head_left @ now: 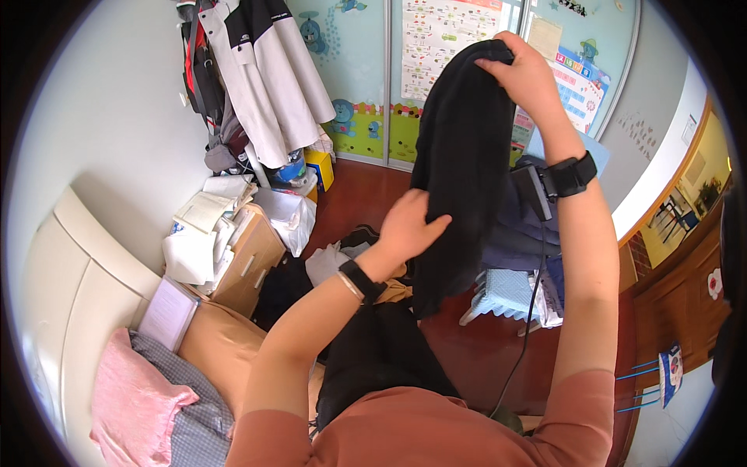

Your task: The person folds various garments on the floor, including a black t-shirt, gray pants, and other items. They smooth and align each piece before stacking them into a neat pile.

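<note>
A dark black garment (464, 148) hangs folded over in front of me; its exact kind does not show. Near its top, my right hand (515, 66) pinches the cloth between thumb and fingers. Lower down, my left hand (406, 226) is at the garment's left edge, thumb lying over the cloth and fingers curled against it, partly hidden. Each wrist wears a black strap, and the right wrist strap (572, 173) carries a dark box with a cable.
Below lies a heap of clothes (331, 265). To the right, dark blue clothes (513, 237) sit above a light blue quilted stool (502, 294). A wooden nightstand (253, 253) with papers stands left, beside a bed with a pink pillow (136, 393). Jackets (268, 74) hang behind.
</note>
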The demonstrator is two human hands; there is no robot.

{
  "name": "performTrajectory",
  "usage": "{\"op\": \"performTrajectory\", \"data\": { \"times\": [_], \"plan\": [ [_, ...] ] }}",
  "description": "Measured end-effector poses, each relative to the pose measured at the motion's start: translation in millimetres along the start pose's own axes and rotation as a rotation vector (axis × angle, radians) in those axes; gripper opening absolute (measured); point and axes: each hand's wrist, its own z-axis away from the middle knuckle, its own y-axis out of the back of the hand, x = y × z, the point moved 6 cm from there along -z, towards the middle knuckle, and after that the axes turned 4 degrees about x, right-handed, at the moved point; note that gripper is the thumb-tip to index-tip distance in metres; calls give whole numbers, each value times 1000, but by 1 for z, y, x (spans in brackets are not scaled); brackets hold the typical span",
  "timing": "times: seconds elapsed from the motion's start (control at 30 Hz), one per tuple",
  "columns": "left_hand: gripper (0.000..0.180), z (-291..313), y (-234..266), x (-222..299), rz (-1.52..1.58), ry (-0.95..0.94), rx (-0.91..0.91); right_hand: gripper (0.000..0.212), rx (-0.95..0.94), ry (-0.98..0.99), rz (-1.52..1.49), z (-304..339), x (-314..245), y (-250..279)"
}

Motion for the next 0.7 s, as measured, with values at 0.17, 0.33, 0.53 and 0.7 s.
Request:
{"op": "performTrajectory", "data": {
  "times": [0.17,0.33,0.53,0.7],
  "plan": [
    [25,19,-28,54,-54,-151,-24,26,18,-44,-32,-6,15,25],
    [27,35,-28,62,513,171,59,24,52,-48,-146,-6,39,56],
    [26,46,-25,26,201,156,-171,24,69,-71,-333,-21,52,97],
    [21,55,-1,7,393,142,42,26,91,-6,-348,-25,32,126]
  ]
}}
